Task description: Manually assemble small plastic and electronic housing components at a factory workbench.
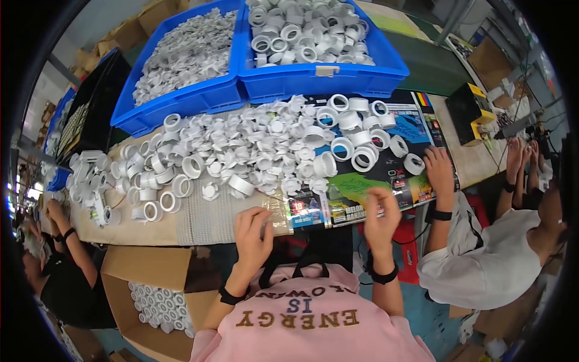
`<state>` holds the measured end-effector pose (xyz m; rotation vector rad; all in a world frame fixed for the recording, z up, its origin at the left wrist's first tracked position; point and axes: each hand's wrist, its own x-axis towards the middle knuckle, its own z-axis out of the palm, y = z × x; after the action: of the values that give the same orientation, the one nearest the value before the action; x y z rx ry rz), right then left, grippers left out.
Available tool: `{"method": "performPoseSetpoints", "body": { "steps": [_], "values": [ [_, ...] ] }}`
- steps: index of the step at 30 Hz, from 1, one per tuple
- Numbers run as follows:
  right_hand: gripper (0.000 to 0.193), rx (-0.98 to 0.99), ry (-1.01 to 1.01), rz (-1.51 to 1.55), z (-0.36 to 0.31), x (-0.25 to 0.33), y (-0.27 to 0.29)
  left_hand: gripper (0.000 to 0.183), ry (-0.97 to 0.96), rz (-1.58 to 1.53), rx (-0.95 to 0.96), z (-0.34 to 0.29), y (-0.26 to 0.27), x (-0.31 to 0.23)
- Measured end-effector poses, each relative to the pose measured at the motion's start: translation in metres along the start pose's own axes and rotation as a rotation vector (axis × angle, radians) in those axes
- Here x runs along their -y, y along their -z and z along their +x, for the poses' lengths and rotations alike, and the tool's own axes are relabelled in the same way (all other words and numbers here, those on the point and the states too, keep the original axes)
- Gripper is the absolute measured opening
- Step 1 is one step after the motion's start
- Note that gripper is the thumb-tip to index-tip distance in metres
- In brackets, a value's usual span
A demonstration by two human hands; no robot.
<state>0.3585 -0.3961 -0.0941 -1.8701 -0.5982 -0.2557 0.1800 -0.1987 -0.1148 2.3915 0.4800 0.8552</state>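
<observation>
My left hand (pixel 253 236) is at the near table edge, its fingers curled inward. Whatever lies inside that curl is too small to make out. To its right, my right hand (pixel 382 218) hovers over the printed sheet (pixel 356 184) with loosely bent fingers apart and nothing visible in them. Beyond both hands spreads a heap of small white plastic caps (pixel 259 142). White plastic rings (pixel 363 158) are gathered on the right of the sheet. One white ring (pixel 241 185) lies close to my left hand, and more white rings (pixel 170 202) are scattered farther left.
Two blue bins stand at the back: the left bin (pixel 181 98) holds small white pieces, the right bin (pixel 374 75) white rings. Below the table, a cardboard box (pixel 145 265) contains stacked white parts. A co-worker's hand (pixel 439 169) reaches in at right, near a black-and-yellow device (pixel 470 114).
</observation>
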Motion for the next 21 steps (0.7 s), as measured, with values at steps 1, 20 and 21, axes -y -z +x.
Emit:
{"method": "performPoseSetpoints", "body": {
  "steps": [1, 20, 21],
  "values": [
    [0.012, -0.045, -0.016, -0.017, 0.006, -0.008, 0.014, 0.021, -0.006, -0.012, -0.015, 0.000, -0.003, -0.001],
    [0.045, -0.143, 0.118, -0.696, 0.037, -0.030, 0.042, 0.025, -0.047, 0.012, 0.105, 0.030, 0.004, -0.029],
    [0.052, -0.122, 0.120, -0.811, 0.044, -0.034, 0.045, 0.025, -0.041, 0.016, 0.107, 0.032, 0.003, -0.034]
  ]
}}
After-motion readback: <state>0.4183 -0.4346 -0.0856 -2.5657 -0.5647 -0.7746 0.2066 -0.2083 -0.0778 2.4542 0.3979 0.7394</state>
